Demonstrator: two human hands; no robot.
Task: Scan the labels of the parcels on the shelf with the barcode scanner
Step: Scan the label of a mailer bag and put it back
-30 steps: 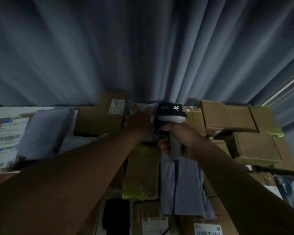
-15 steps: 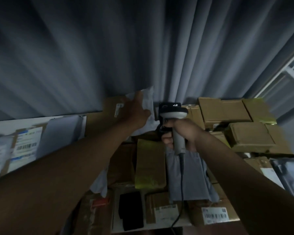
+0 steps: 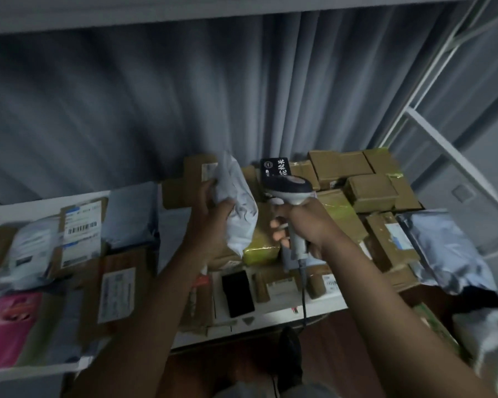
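My left hand [image 3: 213,214] grips a white plastic mailer bag [image 3: 237,199], lifted upright above the pile of parcels. My right hand [image 3: 302,225] grips the handle of the grey barcode scanner [image 3: 291,188]; its dark head sits just right of the bag and its cable [image 3: 303,294] hangs down. The bag's label is not visible. Beneath lie a yellow-taped parcel [image 3: 260,242], brown cardboard boxes [image 3: 368,185] and a black box with white characters [image 3: 275,167].
The white shelf [image 3: 282,313] holds labelled parcels at left, one with a barcode label [image 3: 81,225], a pink package [image 3: 9,323], a black flat item [image 3: 237,293] and a grey poly bag [image 3: 443,242] at right. A grey curtain hangs behind. A metal frame [image 3: 457,156] stands at right.
My left hand has lifted the white mailer bag off the pile and drawn it nearer. The scanner stays in my right hand. The view has tilted down, revealing more of the shelf front.
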